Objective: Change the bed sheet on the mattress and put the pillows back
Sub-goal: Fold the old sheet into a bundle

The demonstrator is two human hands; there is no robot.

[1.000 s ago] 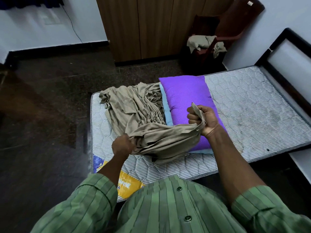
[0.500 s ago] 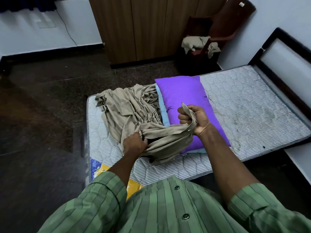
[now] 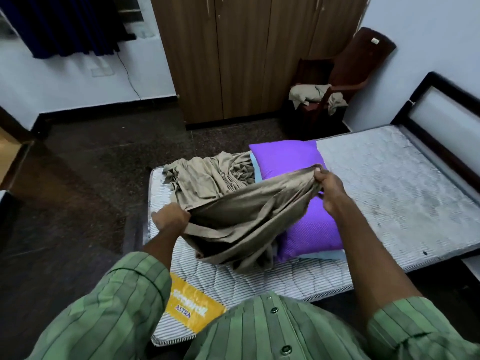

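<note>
the left hand [image 3: 170, 219] and the right hand [image 3: 329, 187] each clutch an edge of the tan bed sheet [image 3: 244, 216], stretched between them above the bare striped mattress [image 3: 389, 193]. the rest of it lies bunched beside the purple pillow [image 3: 309, 229], which rests on a light blue pillow [image 3: 322, 255]. farther off, a chair [image 3: 350, 81] holds tan cloth [image 3: 309, 93].

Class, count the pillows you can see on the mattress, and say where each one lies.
2. A purple pillow lies on top; a light blue pillow sits beneath it, showing only at its edges. The sheet may hide more.
</note>
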